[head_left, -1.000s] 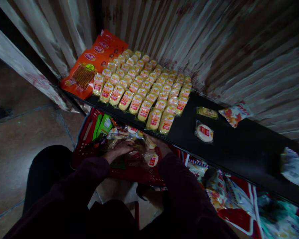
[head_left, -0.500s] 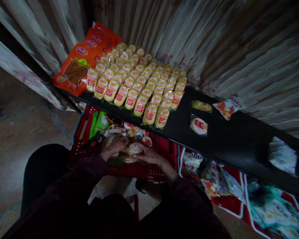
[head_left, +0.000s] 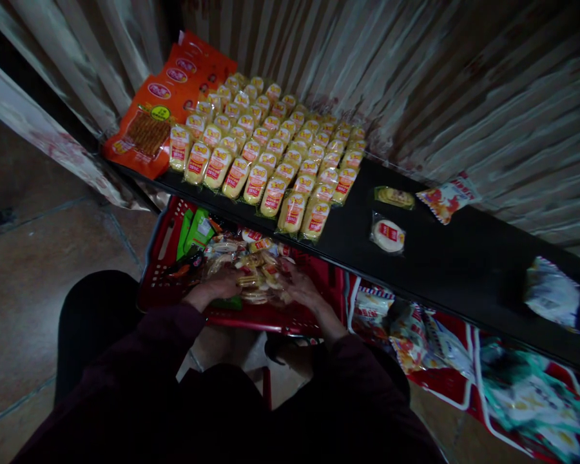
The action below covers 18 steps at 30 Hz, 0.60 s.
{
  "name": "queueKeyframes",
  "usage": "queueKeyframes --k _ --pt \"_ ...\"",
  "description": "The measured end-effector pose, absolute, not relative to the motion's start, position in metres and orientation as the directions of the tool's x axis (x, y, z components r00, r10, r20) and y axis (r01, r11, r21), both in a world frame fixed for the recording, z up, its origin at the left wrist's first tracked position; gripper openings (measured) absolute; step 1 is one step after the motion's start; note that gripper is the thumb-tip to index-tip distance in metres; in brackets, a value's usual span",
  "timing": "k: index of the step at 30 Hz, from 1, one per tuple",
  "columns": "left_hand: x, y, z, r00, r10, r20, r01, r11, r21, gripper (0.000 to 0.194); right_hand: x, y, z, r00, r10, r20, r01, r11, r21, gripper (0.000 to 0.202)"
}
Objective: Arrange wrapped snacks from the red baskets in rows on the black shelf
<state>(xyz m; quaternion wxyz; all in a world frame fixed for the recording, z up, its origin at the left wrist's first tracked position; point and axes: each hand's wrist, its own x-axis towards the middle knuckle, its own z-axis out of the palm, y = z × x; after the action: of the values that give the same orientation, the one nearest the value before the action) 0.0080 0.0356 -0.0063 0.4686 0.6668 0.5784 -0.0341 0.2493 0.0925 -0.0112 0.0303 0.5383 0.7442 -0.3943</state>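
Low in a red basket (head_left: 314, 316), a loose pile of wrapped round crackers (head_left: 258, 277) lies between my two hands. My left hand (head_left: 222, 285) touches the near left side of the pile, its fingers stretched out. On the right side, my right hand (head_left: 302, 288) rests with spread fingers against the packets. Motion blur softens both sets of fingertips. Just above, on a black shelf (head_left: 348, 264), stand tight rows of yellow-wrapped oval biscuits (head_left: 270, 154).
An orange snack bag (head_left: 149, 116) leans at the shelf's left end. Green packets (head_left: 196, 232) lie in the basket's left side. Farther right on the shelf are a wrapped round cracker (head_left: 388, 235) and a snack bag (head_left: 449, 196). More bags (head_left: 410, 338) fill baskets below.
My hands have moved apart, and the cracker packets that were between them now lie spread in a loose heap. The view has shifted slightly; the shelf rows look unchanged.
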Motion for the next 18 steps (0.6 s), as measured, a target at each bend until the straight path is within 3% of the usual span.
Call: queueKeyframes --k 5,12,18 --pt "-0.001 0.039 -0.017 0.197 0.75 -0.631 0.835 0.208 0.509 0.05 0.251 0.088 -0.015 -0.49 0.767 -0.414 0.829 0.263 -0.494 0.041" --pt "0.001 0.038 -0.036 0.156 0.792 -0.59 0.771 0.276 0.574 0.052 0.248 0.087 -0.013 -0.406 0.81 -0.423 0.891 0.248 -0.381 0.04" --pt "-0.001 0.036 -0.032 0.137 0.784 -0.606 0.706 0.352 0.615 0.053 0.248 0.084 -0.007 -0.475 0.79 -0.389 0.858 0.317 -0.404 0.041"
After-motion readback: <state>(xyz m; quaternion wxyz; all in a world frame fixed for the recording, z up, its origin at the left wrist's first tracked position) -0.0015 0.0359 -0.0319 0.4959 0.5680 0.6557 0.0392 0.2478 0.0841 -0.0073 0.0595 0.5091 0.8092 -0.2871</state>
